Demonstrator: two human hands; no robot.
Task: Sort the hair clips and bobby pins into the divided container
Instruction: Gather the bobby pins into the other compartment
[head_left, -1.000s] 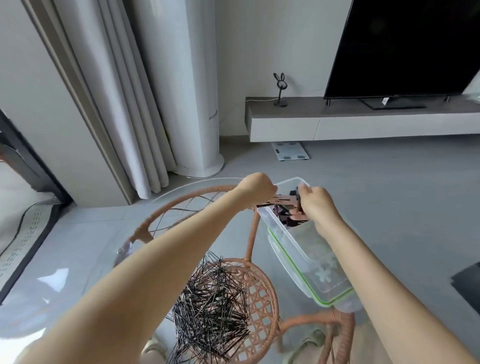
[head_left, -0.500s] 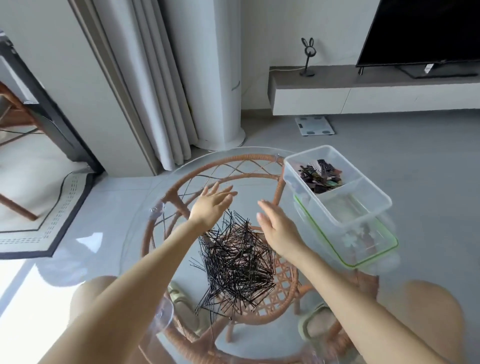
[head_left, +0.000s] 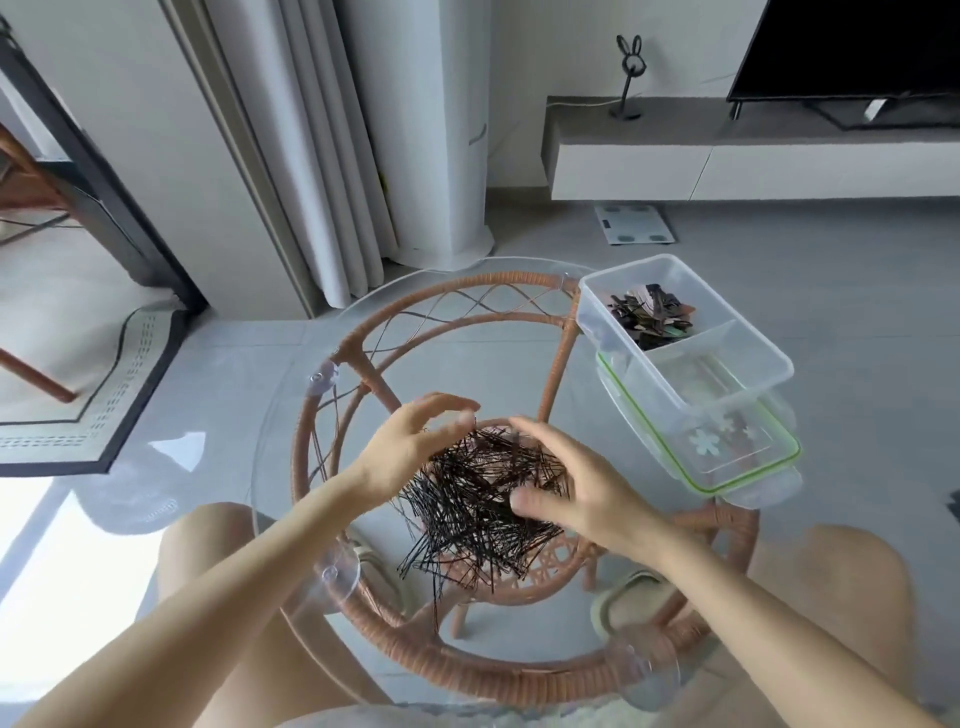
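A loose pile of black bobby pins (head_left: 467, 525) lies on the round glass table top (head_left: 291, 519). My left hand (head_left: 405, 452) curls round the pile's left upper edge. My right hand (head_left: 582, 488) cups its right side, thumb on the pins and fingers arched over them. The clear divided container (head_left: 748, 364) stands at the table's right rim on a green-edged lid (head_left: 737, 473). Dark hair clips (head_left: 652, 317) fill its far compartment.
A rattan frame (head_left: 441, 660) shows under the glass. My knees are below the table at left and right. On the floor beyond are a white scale (head_left: 634, 223), a curtain, a low TV cabinet (head_left: 727, 166) and a rug at left.
A second ago both hands were at the container's far compartment with hair clips. They came back over the table, then closed in from both sides round the bobby pin pile.
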